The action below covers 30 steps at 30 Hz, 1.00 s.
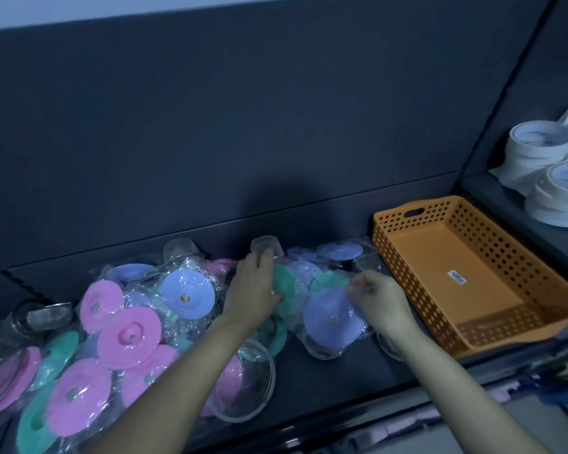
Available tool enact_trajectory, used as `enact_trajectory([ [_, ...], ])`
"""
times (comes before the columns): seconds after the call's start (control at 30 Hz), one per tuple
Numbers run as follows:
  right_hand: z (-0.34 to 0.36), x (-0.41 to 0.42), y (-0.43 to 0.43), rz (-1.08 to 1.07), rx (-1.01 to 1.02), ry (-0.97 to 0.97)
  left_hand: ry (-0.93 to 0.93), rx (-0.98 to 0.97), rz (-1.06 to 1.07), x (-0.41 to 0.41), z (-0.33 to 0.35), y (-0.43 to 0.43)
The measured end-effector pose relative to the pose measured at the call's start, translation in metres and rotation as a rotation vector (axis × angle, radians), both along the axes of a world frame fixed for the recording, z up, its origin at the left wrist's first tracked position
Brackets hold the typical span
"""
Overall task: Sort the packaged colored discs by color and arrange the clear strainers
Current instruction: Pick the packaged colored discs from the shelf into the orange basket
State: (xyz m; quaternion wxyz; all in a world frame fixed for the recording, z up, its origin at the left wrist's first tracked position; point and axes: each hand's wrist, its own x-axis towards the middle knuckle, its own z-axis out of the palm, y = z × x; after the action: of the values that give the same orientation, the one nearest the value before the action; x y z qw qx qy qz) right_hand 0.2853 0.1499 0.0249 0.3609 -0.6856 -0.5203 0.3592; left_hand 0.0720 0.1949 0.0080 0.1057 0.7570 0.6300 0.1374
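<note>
On the dark shelf (341,365), the left hand (253,286) reaches over a green round packaged disc (284,283), its fingertips on a small clear plastic strainer (265,245) at the back; whether they grip it I cannot tell. The right hand (379,298) pinches with curled fingers the wrap of a blue round packaged disc (328,309), near the orange perforated plastic basket (387,237).

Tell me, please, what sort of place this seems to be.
Probably a stockroom or shop storage shelf: loose piles of packaged discs on a dark shelf, an empty orange basket beside them, and stacked white tape rolls on the neighbouring shelf.
</note>
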Motion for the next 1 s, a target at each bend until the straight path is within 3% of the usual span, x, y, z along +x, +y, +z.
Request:
enact_trajectory([
  [0.17, -0.008, -0.001, 0.009, -0.021, -0.121, 0.032, 0.065, 0.003, 0.012, -0.002, 0.000, 0.002],
  [0.3, -0.012, -0.004, 0.014, -0.080, -0.162, -0.102, 0.058, 0.004, -0.184, -0.001, 0.002, 0.003],
  [0.4, -0.014, -0.004, 0.015, -0.086, -0.180, -0.140, 0.127, -0.033, -0.152, 0.005, 0.008, 0.006],
  [0.57, -0.014, -0.003, 0.019, -0.063, -0.187, -0.089, 0.181, -0.031, -0.116, 0.008, 0.014, 0.013],
  [0.7, -0.014, -0.003, 0.020, -0.016, -0.260, 0.077, 0.249, -0.045, -0.122, 0.007, 0.021, 0.020],
  [1.0, -0.002, -0.001, 0.013, -0.050, 0.007, 0.128, -0.070, -0.166, -0.130, -0.005, 0.026, 0.019],
])
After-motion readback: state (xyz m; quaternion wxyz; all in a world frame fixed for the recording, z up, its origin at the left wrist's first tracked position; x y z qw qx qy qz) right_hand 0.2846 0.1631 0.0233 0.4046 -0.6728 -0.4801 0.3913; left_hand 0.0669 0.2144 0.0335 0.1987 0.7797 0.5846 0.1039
